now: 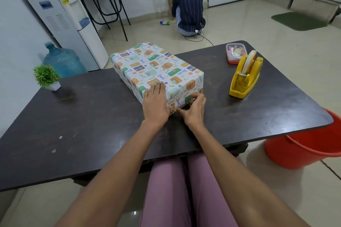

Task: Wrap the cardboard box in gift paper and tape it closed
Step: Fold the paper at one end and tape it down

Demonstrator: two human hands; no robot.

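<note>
The cardboard box [156,72], already sheathed in glossy patterned gift paper [147,62], lies mid-table, long and rectangular. We see the left hand [155,103] flat on its near top edge, fingers straight and together. The right hand [193,110] pinches a paper fold at the near end, thumb stretched leftward. The dark table [83,125] looks scuffed. To the right stands a yellow tape dispenser [246,77]; to the left, a small potted plant [47,77]. The tiled floor [258,24] is pale.
</note>
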